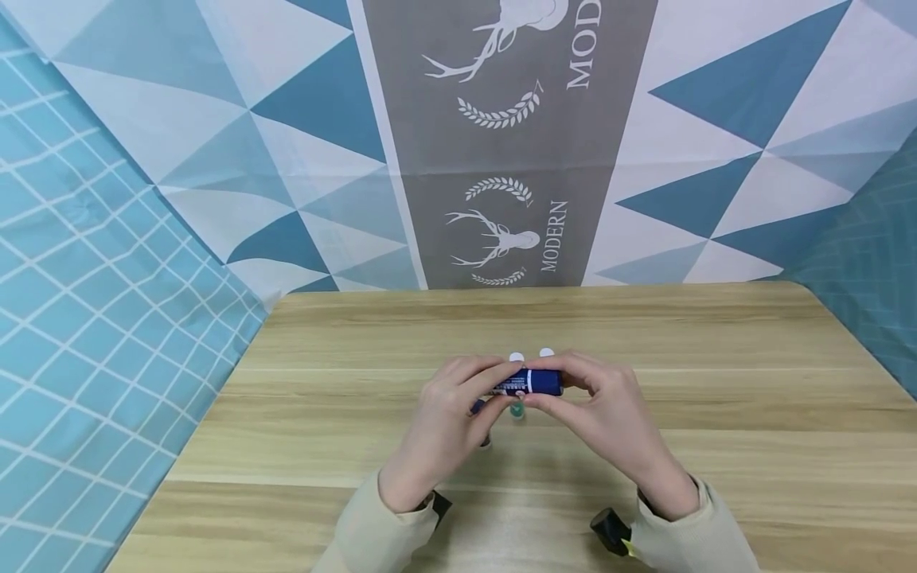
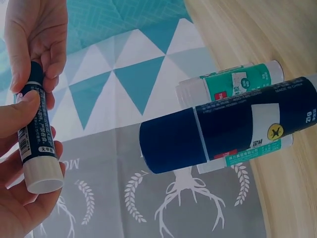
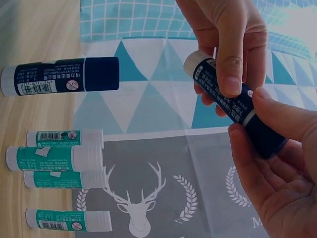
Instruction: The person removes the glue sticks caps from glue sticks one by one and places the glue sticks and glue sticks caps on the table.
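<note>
Dark blue with a white end, a glue stick (image 1: 546, 383) is lying sideways between the two hands above the desk (image 1: 322, 446); the left hand (image 1: 447, 410) is pinching its labelled body and the right hand (image 1: 612, 406) its dark capped end, thumbs and fingers closing round it. A second blue stick (image 3: 44, 75) is standing just by the left hand, while green sticks (image 3: 39, 157) are standing below and just beyond both hands.

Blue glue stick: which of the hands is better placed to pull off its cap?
Probably the right hand: it holds the dark blue cap end, while the left hand grips the labelled body.
</note>
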`<state>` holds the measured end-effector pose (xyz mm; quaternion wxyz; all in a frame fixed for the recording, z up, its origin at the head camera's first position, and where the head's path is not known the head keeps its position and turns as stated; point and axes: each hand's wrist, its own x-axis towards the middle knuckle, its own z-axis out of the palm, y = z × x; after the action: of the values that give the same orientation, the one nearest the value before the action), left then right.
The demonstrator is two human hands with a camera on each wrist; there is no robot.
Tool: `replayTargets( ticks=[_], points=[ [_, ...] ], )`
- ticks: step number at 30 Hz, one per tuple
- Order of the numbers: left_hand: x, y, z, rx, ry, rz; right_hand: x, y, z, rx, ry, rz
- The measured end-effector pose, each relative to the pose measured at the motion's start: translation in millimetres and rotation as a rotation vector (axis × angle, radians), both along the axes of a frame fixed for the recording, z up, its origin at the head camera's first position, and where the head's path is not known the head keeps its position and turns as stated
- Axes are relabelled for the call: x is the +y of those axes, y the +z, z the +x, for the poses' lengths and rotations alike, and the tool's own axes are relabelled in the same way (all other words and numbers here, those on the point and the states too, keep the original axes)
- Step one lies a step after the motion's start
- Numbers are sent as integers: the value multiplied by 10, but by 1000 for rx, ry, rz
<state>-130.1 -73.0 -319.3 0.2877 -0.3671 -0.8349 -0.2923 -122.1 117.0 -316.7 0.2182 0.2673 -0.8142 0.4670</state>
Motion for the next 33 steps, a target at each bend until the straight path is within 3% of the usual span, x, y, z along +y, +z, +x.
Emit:
replayTargets(
  ticks=[8,16,33],
  points=[
    [-31,24,9,-38,-1,-10,18,-7,-2,-42,36,14],
    [-41,26,-7,-63,-1,-5,28,7,-5,-28,43,6],
    [-74,15,-34,-100,7,21,47,17,-12,-6,-15,28]
  ],
)
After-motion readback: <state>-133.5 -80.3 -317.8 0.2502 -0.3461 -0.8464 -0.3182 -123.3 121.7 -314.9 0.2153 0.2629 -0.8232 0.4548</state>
